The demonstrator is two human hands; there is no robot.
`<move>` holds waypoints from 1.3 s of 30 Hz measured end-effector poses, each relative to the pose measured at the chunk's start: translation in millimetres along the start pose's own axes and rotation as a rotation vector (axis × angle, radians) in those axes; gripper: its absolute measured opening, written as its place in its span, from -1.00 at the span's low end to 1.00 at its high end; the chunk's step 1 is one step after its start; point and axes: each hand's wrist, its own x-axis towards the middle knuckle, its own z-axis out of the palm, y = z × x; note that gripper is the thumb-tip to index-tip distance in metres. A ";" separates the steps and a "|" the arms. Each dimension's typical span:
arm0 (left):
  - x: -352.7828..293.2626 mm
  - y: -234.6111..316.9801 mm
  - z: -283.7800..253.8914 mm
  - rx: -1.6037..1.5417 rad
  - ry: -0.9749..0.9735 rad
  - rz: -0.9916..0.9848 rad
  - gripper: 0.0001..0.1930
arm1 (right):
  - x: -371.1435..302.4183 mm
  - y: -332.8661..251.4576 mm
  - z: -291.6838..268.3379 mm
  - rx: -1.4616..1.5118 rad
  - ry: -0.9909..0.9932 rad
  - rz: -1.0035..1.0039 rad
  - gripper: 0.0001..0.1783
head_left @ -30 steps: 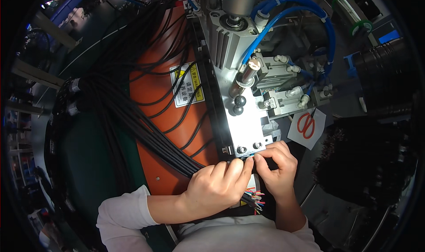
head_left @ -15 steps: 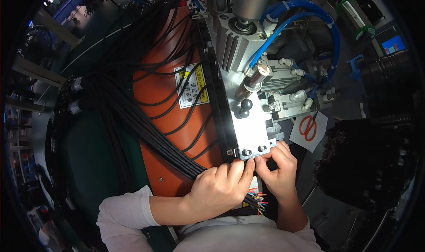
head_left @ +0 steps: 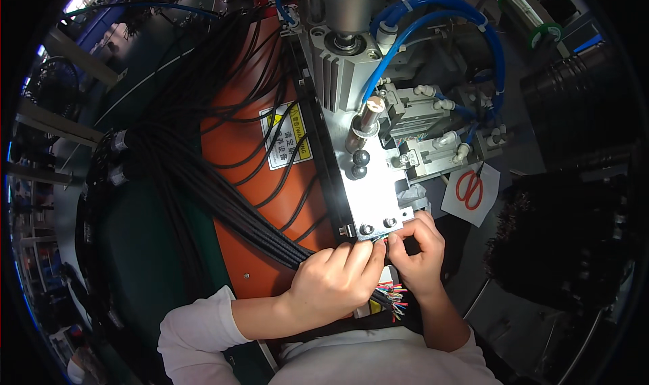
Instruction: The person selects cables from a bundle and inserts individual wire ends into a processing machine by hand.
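My left hand is closed in a pinch at the near end of a bright metal plate. Thin coloured wires show in small part at its fingertips, just under the plate's edge. From the right, my right hand meets it there, thumb and finger pinched at the same wires. A thick bundle of black cables runs from the left and passes beneath my left hand. Its stripped, many-coloured wire ends stick out below that hand.
The metal plate belongs to a pneumatic fixture with a cylinder and blue air hoses. Below it lies an orange panel bearing a warning label. Red-handled scissors rest on white paper at right; a solder-wire spool stands farther back.
My view has shifted slightly, so the fixture sits a little farther left. Coloured wires now show between my fingertips at the plate's edge. Both hands stay pinched there.
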 end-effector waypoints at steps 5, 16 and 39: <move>3.5 2.9 -6.9 -0.069 -0.039 -0.059 -0.69 | 2.3 -1.0 -3.1 -0.184 0.021 -0.298 -0.84; 2.4 3.3 -4.1 -0.055 -0.032 -0.044 -0.68 | -4.0 4.5 2.7 -0.049 0.044 -0.106 -0.87; -2.7 11.1 -42.5 -0.047 -0.159 -0.059 -0.76 | -9.7 5.0 4.9 0.220 -0.040 0.095 -0.89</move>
